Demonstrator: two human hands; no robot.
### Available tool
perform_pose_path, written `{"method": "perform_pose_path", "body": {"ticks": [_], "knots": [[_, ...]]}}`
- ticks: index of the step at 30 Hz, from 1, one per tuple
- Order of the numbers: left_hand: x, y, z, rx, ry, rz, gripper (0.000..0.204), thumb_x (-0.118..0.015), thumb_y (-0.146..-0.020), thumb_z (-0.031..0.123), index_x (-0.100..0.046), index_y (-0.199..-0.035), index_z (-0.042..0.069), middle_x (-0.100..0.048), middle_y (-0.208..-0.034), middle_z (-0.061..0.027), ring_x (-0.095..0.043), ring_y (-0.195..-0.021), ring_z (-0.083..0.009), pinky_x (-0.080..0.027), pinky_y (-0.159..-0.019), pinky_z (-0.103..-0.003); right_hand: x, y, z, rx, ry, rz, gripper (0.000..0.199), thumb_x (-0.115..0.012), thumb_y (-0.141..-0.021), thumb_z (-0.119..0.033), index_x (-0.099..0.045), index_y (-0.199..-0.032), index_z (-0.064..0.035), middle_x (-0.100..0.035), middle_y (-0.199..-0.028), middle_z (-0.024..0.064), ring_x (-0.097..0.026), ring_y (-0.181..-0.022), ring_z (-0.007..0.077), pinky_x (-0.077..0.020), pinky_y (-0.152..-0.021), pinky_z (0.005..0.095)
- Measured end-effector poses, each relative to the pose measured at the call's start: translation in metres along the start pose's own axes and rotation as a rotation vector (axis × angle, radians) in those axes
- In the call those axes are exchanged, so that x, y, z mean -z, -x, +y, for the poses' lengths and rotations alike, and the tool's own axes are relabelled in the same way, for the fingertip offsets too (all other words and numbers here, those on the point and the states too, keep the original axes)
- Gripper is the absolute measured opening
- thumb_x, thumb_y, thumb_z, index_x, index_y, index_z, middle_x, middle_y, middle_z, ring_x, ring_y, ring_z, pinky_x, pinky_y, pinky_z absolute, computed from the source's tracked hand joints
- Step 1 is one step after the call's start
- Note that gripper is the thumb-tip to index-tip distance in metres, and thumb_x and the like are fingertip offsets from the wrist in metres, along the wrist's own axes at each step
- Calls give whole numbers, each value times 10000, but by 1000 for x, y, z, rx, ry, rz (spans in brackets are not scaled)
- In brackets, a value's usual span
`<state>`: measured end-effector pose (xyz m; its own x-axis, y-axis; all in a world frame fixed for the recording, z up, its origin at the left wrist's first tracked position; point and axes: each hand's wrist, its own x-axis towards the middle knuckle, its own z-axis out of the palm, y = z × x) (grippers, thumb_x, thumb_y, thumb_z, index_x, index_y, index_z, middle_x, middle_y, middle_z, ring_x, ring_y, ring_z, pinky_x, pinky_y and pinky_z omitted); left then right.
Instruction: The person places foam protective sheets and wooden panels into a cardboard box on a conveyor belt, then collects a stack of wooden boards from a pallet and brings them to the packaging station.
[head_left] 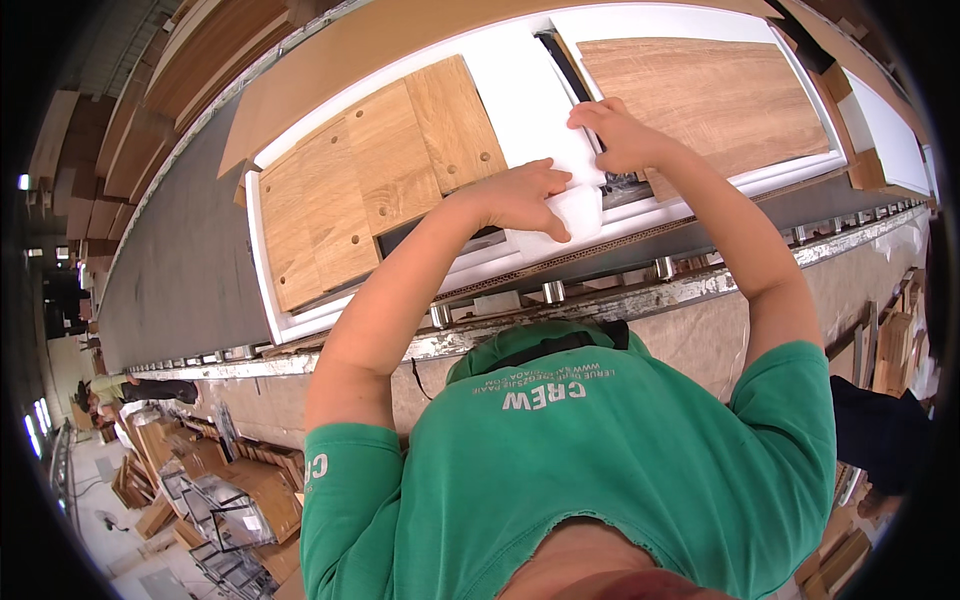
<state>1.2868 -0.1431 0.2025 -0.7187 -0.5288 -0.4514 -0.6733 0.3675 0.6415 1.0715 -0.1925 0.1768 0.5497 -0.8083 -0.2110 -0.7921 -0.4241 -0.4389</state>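
A long carton tray holds wood-grain panels framed by white foam. My left hand rests on a white foam piece at the tray's near side, fingers and thumb spread apart over it. Farther right, my right hand reaches over the gap beside the white middle section. Its fingers are bent but apart, with the tips at the foam's edge. Dark parts show in that gap, partly covered by my right hand. Left of my hands lie light wood panels with round holes; a larger wood panel lies to the right.
The tray lies on a dark conveyor belt with metal rollers along its near rail. Stacked boards stand at the far left. Cartons and metal frames cover the floor at lower left. Another person is at the left.
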Motion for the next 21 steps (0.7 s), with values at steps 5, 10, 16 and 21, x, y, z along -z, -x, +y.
{"method": "perform_pose_path", "body": {"ticks": [5,10,16,21], "knots": [[9,4,11,74,68,-41,764,-684,-632,406,-447,-1309,144,-187,-1445,-227,-288,-1309,-325,-296,-1018,-344,2,-2,-5,-44,69,-15,654,-607,-586,27,-457,-1218,-54,-356,-1372,108,-226,-1280,323,-294,-1039,383],[9,-2,5,38,144,-43,797,-685,-639,433,-423,-1321,114,-156,-1442,-256,-288,-1297,-365,-272,-1032,-340,7,-13,1,97,41,148,488,-557,-709,-7,-502,-1194,-33,-448,-1296,149,-348,-1229,316,-336,-1007,382],[0,27,-24,-25,565,231,685,-690,-704,290,-421,-1255,-15,-526,-1179,-184,-520,-1087,-285,-418,-907,-340,-31,-42,-13,351,203,354,379,-469,-870,-93,-452,-1241,-18,-423,-1306,162,-349,-1242,310,-298,-1038,387],[10,94,-57,185,1198,877,453,-664,-801,224,-492,-1153,-4,-605,-1054,-128,-621,-899,-202,-515,-737,-304,-37,-43,-23,283,273,290,404,-434,-934,-233,-408,-1287,-38,-402,-1334,160,-322,-1265,324,-287,-1047,389]]}}
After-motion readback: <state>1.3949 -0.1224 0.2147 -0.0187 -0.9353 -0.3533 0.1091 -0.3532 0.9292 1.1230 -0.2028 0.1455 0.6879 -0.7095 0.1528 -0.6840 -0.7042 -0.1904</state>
